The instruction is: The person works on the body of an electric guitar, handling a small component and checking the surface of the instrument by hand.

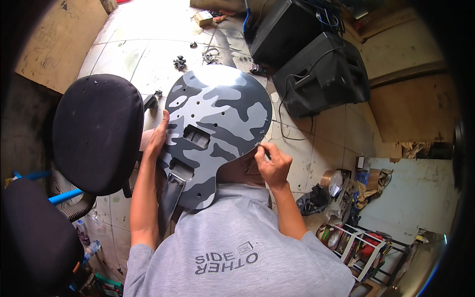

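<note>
An electric guitar body (225, 148) in grey, black and white camouflage rests upright across my lap. It has two rectangular cavities and several small holes, and light glares off its upper end. My left hand (159, 132) grips the body's left edge, thumb along the front and fingers hidden behind. At the right edge, my right hand (274, 164) is closed in a pinch. Something small may be between its fingertips, but I cannot make it out. Small chipped marks show on the rim just above that hand. A dark flat strip (171, 195) runs down from the lower cavity.
A black padded chair (99, 133) stands close on the left. Two black speaker cabinets (321, 74) with a trailing cable are at the far right. Small black parts (179, 62) lie on the tiled floor (121, 59). A rack (363, 247) of clutter stands at the lower right.
</note>
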`<control>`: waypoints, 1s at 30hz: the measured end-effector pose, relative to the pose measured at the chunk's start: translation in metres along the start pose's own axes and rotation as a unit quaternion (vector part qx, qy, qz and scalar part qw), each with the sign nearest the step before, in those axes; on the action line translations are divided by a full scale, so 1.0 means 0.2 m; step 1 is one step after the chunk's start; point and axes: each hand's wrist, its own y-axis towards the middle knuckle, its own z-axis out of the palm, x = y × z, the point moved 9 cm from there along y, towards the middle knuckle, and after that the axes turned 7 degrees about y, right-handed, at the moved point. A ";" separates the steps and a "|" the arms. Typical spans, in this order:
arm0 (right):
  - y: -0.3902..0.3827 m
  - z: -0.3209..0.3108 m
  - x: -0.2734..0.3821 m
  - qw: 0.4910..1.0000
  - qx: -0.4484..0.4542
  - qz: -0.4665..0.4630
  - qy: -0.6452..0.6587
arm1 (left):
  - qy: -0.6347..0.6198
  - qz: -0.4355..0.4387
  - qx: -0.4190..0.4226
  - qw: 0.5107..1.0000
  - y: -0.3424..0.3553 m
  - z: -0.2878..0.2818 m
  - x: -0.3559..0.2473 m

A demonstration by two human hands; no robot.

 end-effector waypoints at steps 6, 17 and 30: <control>0.00 0.01 0.05 0.996 0.047 -0.047 0.066 | 0.007 0.008 -0.010 1.000 -0.05 -0.01 -0.06; 0.04 0.00 -0.07 0.994 0.049 -0.035 0.095 | 0.104 -0.069 -0.063 0.990 -0.18 -0.03 -0.16; -0.01 0.01 -0.09 0.987 0.088 -0.036 0.127 | 0.196 -0.085 -0.100 0.972 0.01 -0.10 0.05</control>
